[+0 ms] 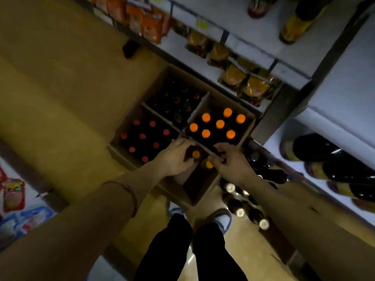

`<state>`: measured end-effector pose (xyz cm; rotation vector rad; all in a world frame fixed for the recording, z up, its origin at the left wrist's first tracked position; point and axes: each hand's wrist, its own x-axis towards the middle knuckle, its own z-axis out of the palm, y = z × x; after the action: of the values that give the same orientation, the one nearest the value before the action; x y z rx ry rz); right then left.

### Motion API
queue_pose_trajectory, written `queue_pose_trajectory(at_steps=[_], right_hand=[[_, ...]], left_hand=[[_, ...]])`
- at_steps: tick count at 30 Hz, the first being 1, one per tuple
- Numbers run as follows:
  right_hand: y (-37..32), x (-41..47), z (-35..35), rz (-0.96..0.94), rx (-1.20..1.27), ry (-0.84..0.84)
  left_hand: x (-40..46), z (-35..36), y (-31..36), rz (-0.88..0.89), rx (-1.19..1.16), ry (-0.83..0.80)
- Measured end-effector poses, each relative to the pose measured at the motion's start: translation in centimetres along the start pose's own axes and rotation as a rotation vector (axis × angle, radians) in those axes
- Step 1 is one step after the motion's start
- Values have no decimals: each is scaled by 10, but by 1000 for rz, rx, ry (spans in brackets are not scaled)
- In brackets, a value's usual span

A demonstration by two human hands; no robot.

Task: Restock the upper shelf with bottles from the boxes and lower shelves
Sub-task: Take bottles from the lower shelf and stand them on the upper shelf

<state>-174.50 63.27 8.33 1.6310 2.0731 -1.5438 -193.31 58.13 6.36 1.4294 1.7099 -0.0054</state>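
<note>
Dim shop aisle, yellowish floor, seen from above, with motion blur throughout. At centre frame the left hand curls its fingers around the neck of an orange-capped bottle in the nearest cardboard box; the right hand reaches with bent fingers toward a second orange cap, though whether it already pinches it cannot be told. That box looks nearly emptied, which suggests some restocking is done, but plenty seems left: the box above holds seven orange-capped bottles, a box left of it holds red-capped bottles, and a darker box sits beyond. White-capped bottles stand on the floor at lower right, just beside the person's shoes, and could be knocked. Snack packets hang along the shelf edge at upper right; dark bottles fill shelves at right.
</note>
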Motion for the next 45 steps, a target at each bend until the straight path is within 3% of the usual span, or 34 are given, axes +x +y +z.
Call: queue_pose_trajectory(at_steps=[8, 13, 19, 23, 27, 33, 38, 45], right_hand=[[86, 63, 72, 55, -50, -117], [120, 103, 104, 82, -197, -183], [151, 129, 125, 36, -250, -163], [162, 137, 132, 2, -232, -141], [165, 144, 141, -39, -282, -190], [166, 160, 164, -33, -474, -47], [170, 174, 167, 18, -290, -138], [171, 167, 156, 8, 10, -62]], left_hand=[[77, 84, -53, -3, 122, -151], [109, 126, -79, -23, 145, -91], [146, 160, -107, -58, -230, 130], [162, 171, -118, -82, -188, 97], [176, 180, -126, -15, -313, 57], [191, 194, -122, -29, -681, 323], [192, 207, -114, -93, -897, 440], [186, 195, -117, -173, -766, 358]])
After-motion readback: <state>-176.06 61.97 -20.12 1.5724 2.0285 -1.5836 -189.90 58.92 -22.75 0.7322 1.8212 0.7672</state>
